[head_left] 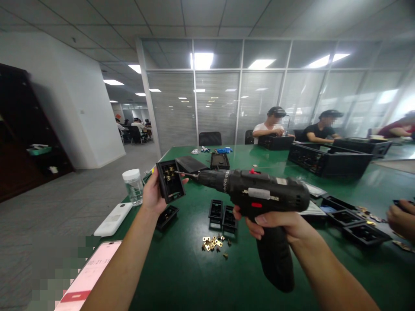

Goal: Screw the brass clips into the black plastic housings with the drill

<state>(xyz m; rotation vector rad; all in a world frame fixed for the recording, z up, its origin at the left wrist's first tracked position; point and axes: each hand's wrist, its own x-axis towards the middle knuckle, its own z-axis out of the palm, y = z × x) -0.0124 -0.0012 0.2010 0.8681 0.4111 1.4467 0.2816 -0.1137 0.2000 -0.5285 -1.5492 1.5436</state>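
Observation:
My left hand point(153, 192) is closed around the edge of a black plastic housing point(177, 190), tilted up with its open side toward the right. Brass pieces point(169, 173) sit inside it. My right hand point(269, 222) wraps the grip of a black cordless drill point(262, 194), which lies level and points left. The drill's bit point(186, 173) reaches to the housing near the brass pieces; whether it touches a screw is too small to tell. Below, on the green table, are brass plates and screws point(212, 244) in a loose pile, beside two black housings point(215, 212).
Another black housing point(167, 217) lies under my left hand. A clear jar point(132, 186), a white power bank point(113, 219) and a lit phone point(92, 272) are at left. More housings point(366, 233) lie right, near another person's hand point(402, 218). Co-workers sit behind large black boxes point(329, 160).

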